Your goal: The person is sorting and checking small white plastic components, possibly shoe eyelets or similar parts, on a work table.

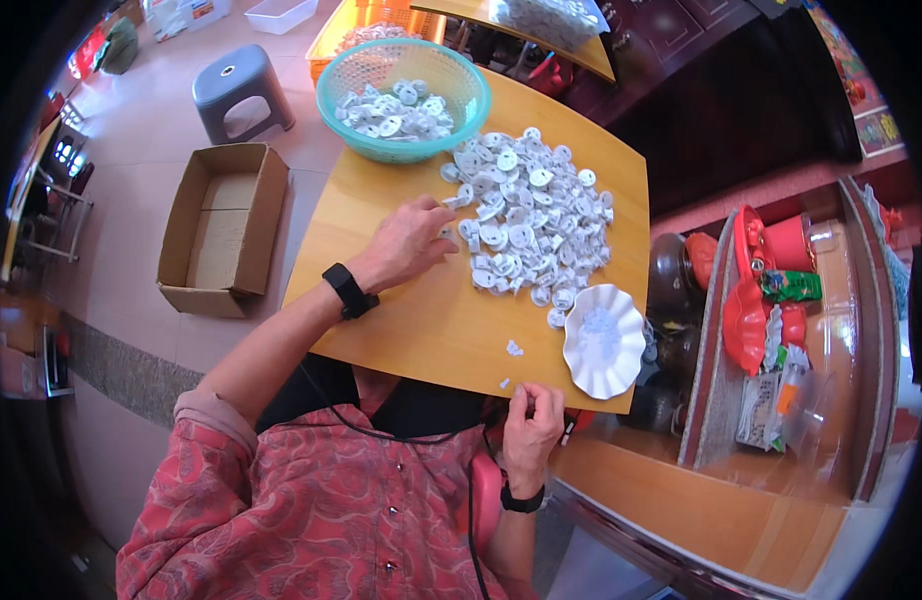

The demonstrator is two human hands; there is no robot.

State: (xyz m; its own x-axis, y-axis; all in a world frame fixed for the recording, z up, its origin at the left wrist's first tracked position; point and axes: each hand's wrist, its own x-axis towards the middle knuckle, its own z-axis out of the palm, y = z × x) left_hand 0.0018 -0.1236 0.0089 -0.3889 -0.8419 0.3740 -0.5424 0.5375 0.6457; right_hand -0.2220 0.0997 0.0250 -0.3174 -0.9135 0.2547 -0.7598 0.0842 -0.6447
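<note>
A heap of small round white plastic parts [541, 215] covers the middle and right of the yellow-brown table [401, 325]. At its left edge is my left hand [409, 243], palm down, its thumb and fingers closed around one white plastic part [447, 233]. My right hand [534, 425] is at the table's near edge with thumb and fingertips pinched together; whatever they hold is too small to make out. Just beyond it lie a few tiny white pieces [514, 348]. A white scalloped dish [621, 375] with small pale pieces inside stands to its right.
A turquoise basket [473, 122] of similar white parts stands at the table's far left corner. On the floor to the left are an open cardboard box [254, 245] and a grey stool [231, 78]. An orange crate [331, 32] is behind. Shelving with red items [746, 330] stands right.
</note>
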